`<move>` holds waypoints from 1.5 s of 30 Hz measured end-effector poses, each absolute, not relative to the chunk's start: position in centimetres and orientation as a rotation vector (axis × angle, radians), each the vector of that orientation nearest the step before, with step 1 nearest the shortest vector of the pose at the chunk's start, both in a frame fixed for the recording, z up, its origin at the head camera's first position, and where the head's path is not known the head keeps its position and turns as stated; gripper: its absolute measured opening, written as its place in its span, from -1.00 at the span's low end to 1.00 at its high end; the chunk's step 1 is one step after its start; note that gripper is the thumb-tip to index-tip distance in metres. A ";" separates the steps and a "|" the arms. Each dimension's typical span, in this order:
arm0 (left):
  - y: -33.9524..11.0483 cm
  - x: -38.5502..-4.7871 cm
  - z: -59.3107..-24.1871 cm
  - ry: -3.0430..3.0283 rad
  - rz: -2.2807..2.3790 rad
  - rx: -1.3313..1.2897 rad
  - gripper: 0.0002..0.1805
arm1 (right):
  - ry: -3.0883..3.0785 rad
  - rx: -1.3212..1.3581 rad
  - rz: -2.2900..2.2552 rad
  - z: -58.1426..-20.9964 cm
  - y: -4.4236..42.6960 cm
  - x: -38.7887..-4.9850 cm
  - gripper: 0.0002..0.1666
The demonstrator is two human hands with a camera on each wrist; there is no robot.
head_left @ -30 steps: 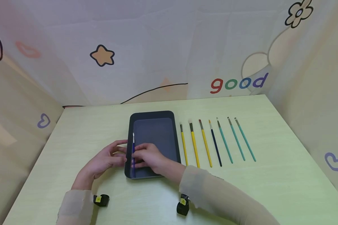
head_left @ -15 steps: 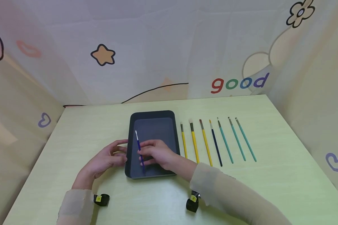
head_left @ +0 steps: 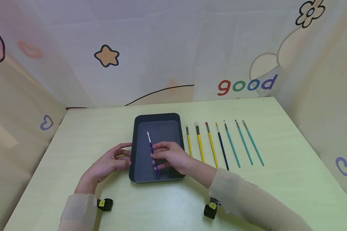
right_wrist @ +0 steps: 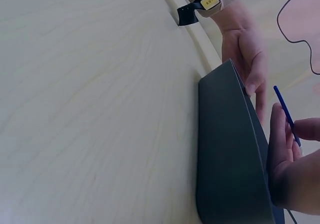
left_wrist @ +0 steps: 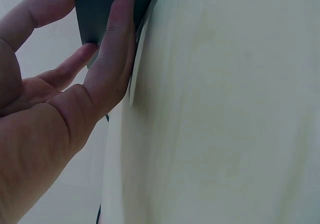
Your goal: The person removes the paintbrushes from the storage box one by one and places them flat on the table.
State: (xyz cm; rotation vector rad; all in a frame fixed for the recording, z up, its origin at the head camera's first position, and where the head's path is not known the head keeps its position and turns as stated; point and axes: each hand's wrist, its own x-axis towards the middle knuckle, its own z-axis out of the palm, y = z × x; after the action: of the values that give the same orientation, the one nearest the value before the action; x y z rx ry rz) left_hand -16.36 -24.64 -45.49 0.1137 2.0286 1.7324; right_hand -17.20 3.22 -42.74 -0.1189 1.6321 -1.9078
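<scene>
A blue paintbrush (head_left: 151, 145) with a white tip is pinched by my right hand (head_left: 172, 157), over the middle of a dark grey rectangular tray (head_left: 156, 118). Its handle slants down toward the near side of the tray; whether the brush touches the tray floor I cannot tell. In the right wrist view the handle (right_wrist: 283, 104) shows between thumb and fingers. My left hand (head_left: 107, 163) rests its fingertips against the tray's left wall, fingers spread. In the left wrist view, its thumb and fingers (left_wrist: 120, 24) touch the tray's outer side (left_wrist: 95, 14).
Right of the tray, several paintbrushes lie in a row: yellow-handled ones (head_left: 200, 144), a dark blue one (head_left: 223, 150) and teal ones (head_left: 243, 141). The right forearm passes over the table's near right part. A printed cloth (head_left: 162, 57) hangs behind the table.
My right hand has lifted the blue paintbrush off the tray's left side and carried it right, toward the tray's middle; the brush now tilts. My left hand stays at the left wall.
</scene>
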 end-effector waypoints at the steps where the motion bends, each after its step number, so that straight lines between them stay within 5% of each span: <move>1: -24.6 -16.4 -45.5 2.030 1.732 0.116 -0.15 | 1.637 -0.121 -1.902 -42.6 3.5 -17.2 -0.55; 45: -24.6 -16.3 -45.5 2.032 1.737 0.136 -0.17 | 2.053 0.086 -1.847 -41.7 21.9 -20.1 -0.34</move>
State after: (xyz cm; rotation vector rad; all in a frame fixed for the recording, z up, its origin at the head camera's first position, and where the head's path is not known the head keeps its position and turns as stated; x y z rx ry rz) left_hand -16.27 -24.57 -45.46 0.1362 2.0317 1.7372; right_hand -20.13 21.94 -41.71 0.0859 2.0529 -1.8469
